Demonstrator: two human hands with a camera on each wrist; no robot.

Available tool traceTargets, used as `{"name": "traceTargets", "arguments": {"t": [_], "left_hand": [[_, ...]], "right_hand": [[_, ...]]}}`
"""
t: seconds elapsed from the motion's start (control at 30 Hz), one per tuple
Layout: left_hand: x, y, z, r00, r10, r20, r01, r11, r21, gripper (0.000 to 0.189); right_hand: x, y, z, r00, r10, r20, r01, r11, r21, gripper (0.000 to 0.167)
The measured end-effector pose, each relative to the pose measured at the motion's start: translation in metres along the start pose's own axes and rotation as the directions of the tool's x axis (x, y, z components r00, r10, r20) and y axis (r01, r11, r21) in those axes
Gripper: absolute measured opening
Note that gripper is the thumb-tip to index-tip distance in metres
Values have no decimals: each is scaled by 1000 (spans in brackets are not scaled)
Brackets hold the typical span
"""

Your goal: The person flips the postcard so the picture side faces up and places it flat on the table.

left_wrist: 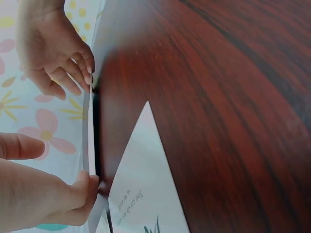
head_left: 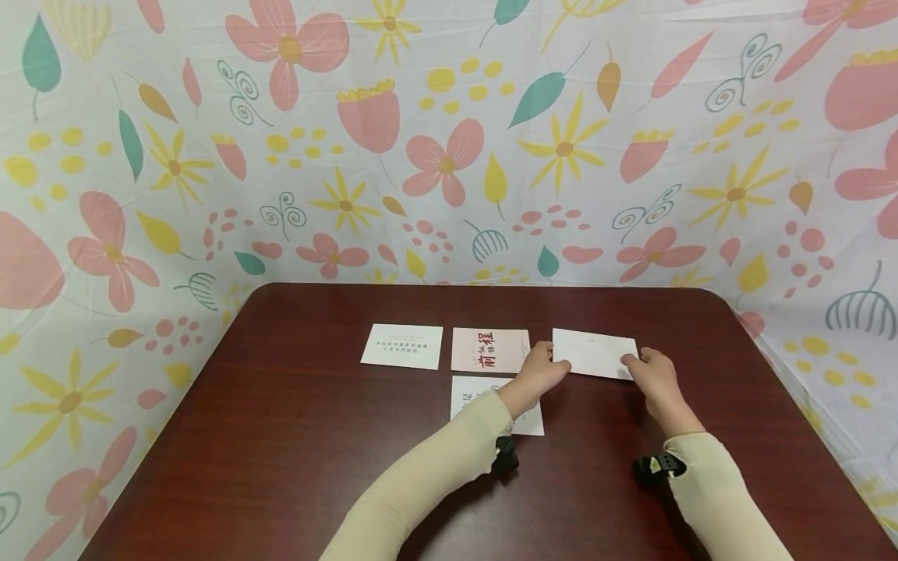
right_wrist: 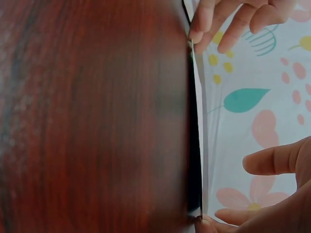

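Observation:
A blank-looking white card (head_left: 592, 352) with a tiny mark near its top lies between my two hands at the right of the group. My left hand (head_left: 539, 377) holds its left end, with the thumb at the near left corner. At the other end, my right hand (head_left: 658, 389) grips the near right corner. Both wrist views show the card (right_wrist: 198, 97) nearly edge-on, so whether it is raised off the table is hard to tell. Beside the left hand is a pinkish card (head_left: 484, 349) with red characters. Under the left wrist, another white card (left_wrist: 146, 170) is partly hidden.
Farther left lies a white card (head_left: 402, 346) with small printed lines. All the cards are on a dark red-brown wooden table (head_left: 302, 436). A white cloth (head_left: 449, 93) with flowers and leaves hangs behind and around the table. Black cameras sit on both wrists.

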State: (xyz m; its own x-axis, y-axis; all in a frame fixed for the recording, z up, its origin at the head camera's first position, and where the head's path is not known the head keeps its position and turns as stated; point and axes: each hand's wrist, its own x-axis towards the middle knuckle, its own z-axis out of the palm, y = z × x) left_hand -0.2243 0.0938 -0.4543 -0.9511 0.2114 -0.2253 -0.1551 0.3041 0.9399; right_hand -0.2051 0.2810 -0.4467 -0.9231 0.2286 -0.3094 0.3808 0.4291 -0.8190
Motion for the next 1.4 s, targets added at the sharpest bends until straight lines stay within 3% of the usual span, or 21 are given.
{"name": "traceTargets", "arguments": {"t": [0.27,0.53,0.77,0.93,1.17,1.4], "left_hand": [[-3,1,-3,1000,6,-8,-7,999,-48,53],[0,2,-9,999,18,-37,-19,999,-51,52],[0,10,-15,996,55,-73,-60,995,-74,58],[0,13,-19,990,115,-85,-117,993,-23,61],[-2,11,-20,984,166,-69,-164,986,38,64],[-6,8,-21,981,178,-70,-176,984,35,58]], "right_hand": [[-2,-1,0,1000,3,-25,-2,998,56,67],[-2,-9,2,996,-52,-70,60,991,116,64],[0,-16,5,991,-95,-97,108,983,149,63],[0,-22,6,989,-85,-121,109,970,216,64],[-1,-27,9,980,-83,-181,147,914,378,65],[-2,-23,9,972,-40,-230,166,810,563,49]]}}
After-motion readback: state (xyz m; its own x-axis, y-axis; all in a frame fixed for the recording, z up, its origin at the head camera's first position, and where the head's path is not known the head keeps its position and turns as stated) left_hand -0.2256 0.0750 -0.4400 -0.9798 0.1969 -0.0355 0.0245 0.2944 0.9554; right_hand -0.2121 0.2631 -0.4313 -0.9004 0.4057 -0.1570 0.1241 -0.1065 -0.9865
